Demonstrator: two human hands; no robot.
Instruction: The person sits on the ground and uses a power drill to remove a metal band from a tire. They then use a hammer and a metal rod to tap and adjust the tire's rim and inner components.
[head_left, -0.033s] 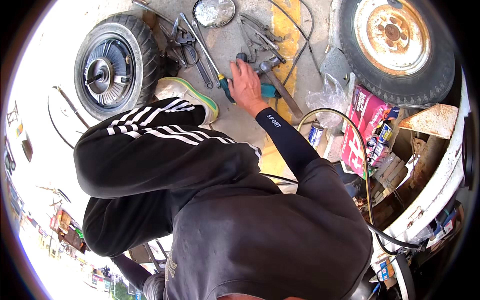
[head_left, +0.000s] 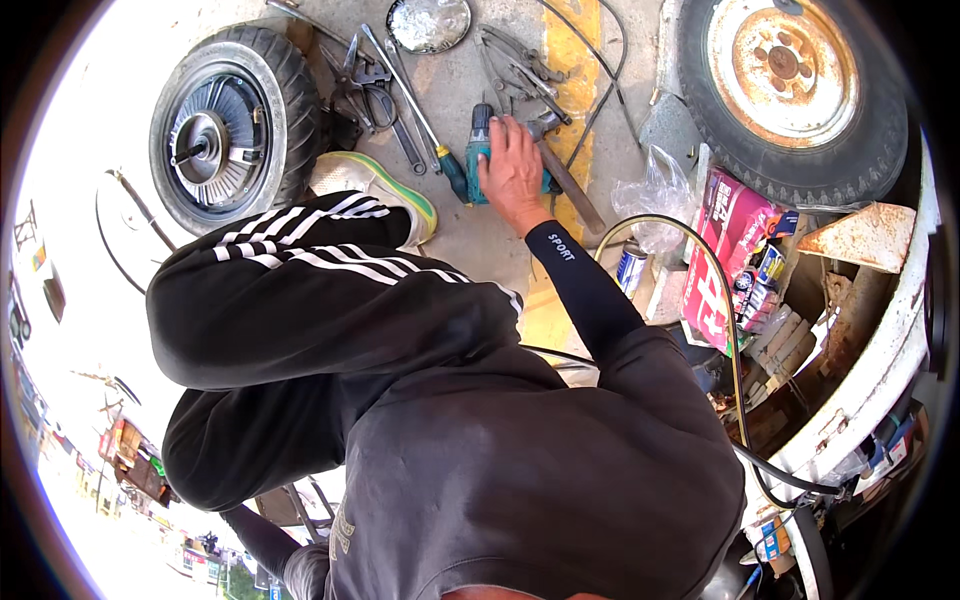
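On the concrete floor, my right hand (head_left: 510, 172) is curled over a teal cordless drill (head_left: 480, 150) with a black chuck. Just left of it lies a screwdriver (head_left: 450, 170) with a teal-and-yellow handle. A hammer (head_left: 572, 185) lies to the right, its head partly behind my fingers. Wrenches (head_left: 410, 150), pliers and several metal tools (head_left: 510, 70) are spread beyond, near a round shiny dish (head_left: 428, 22). My left arm (head_left: 262, 535) shows at the lower left in a black sleeve; the left hand is hidden.
A motor wheel (head_left: 200, 150) stands at upper left beside my shoe (head_left: 395, 200). A rusty-rimmed wheel (head_left: 785, 75) is at upper right. Below it are a plastic bag (head_left: 650, 210), pink package (head_left: 715, 270), can (head_left: 630, 270) and white metal body (head_left: 880, 370). Cables and a hose (head_left: 730, 330) cross the right side.
My right hand has shifted slightly rightward from beside the screwdriver onto the drill, whose chuck and body now show more between the screwdriver and my fingers.
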